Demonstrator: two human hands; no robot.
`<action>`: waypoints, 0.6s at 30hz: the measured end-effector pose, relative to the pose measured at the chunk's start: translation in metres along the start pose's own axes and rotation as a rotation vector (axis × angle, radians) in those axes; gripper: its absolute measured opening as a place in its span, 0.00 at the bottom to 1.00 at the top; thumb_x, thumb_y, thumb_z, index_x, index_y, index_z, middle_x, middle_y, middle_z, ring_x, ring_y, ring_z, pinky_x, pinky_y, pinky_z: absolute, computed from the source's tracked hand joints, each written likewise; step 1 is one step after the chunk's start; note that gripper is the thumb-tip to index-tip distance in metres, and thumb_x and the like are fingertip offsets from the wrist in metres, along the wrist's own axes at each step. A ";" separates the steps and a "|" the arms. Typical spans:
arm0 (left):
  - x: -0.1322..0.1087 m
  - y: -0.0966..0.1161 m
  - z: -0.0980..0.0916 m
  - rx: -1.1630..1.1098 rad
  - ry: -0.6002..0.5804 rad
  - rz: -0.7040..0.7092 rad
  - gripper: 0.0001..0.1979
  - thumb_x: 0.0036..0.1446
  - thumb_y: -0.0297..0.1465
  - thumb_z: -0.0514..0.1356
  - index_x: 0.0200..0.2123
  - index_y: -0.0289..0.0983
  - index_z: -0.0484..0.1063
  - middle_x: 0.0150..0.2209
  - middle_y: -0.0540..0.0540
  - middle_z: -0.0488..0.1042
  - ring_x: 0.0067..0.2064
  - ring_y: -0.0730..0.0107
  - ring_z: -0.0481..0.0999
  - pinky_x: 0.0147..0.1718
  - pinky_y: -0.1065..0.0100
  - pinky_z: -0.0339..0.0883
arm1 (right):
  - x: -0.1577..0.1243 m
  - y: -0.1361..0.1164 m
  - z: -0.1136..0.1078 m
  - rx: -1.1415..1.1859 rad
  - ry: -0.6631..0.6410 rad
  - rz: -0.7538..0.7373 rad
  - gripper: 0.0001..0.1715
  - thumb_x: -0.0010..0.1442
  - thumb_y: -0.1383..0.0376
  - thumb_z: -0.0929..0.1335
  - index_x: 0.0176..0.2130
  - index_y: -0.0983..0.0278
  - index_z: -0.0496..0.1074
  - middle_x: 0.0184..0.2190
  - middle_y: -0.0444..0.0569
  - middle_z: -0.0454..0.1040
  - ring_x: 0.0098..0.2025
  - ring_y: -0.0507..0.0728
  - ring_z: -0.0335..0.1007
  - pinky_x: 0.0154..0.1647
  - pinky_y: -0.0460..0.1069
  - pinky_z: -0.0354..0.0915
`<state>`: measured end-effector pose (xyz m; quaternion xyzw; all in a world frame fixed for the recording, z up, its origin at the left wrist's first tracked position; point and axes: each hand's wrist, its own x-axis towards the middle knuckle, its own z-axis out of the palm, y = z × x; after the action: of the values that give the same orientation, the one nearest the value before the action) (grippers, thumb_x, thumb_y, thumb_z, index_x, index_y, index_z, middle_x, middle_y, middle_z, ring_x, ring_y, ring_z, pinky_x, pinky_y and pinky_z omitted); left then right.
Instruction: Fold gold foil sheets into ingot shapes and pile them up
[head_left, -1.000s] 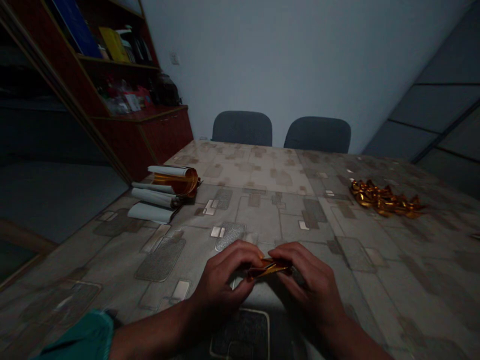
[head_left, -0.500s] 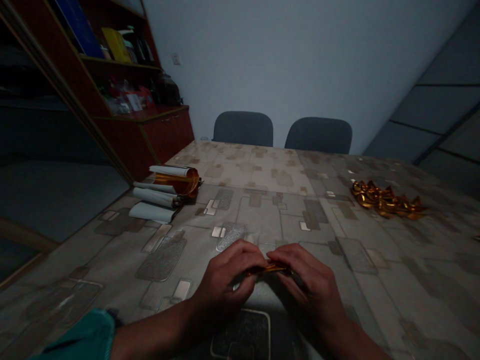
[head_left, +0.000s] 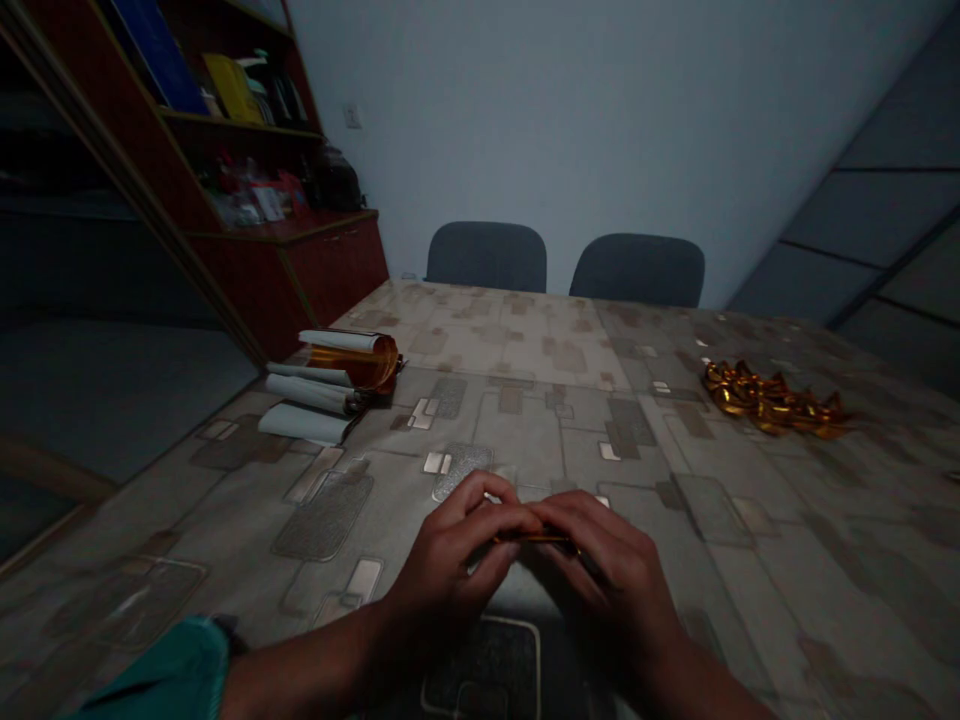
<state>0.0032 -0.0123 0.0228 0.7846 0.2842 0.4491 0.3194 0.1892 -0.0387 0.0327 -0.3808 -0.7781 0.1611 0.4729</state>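
The left hand [head_left: 461, 545] and right hand [head_left: 619, 555], fingers nearly closed, pinch a thin shiny gold piece [head_left: 541, 539]. Far left, a red-brown wooden cabinet [head_left: 334, 262] holds an upright yellow object [head_left: 231, 88].

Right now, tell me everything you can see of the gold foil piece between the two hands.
The gold foil piece shows only as a thin, shiny, orange-gold strip, seen nearly edge-on and lying roughly level. It looks like metallic paper. The left hand's grip is at one end and the right hand's grip at the other; they hide most of it, so its full shape and folds cannot be told. It sits over the near part of the patterned tablecloth.
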 end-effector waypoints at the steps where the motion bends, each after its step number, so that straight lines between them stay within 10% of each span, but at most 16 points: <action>1: 0.000 0.000 -0.001 -0.005 -0.007 -0.019 0.14 0.58 0.18 0.58 0.43 0.40 0.75 0.40 0.47 0.69 0.42 0.70 0.73 0.42 0.71 0.68 | 0.000 0.001 0.001 -0.004 -0.004 0.010 0.10 0.68 0.63 0.66 0.46 0.65 0.75 0.35 0.51 0.78 0.36 0.55 0.76 0.36 0.46 0.74; 18: 0.000 0.000 0.001 -0.382 0.008 -0.429 0.09 0.59 0.30 0.62 0.44 0.36 0.75 0.35 0.46 0.79 0.32 0.70 0.78 0.32 0.71 0.70 | -0.007 0.005 0.006 0.068 -0.238 0.373 0.30 0.63 0.61 0.66 0.62 0.62 0.60 0.52 0.58 0.70 0.51 0.65 0.72 0.50 0.60 0.69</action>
<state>0.0038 -0.0126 0.0228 0.6304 0.3550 0.4199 0.5480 0.1886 -0.0396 0.0225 -0.4803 -0.7384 0.3158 0.3526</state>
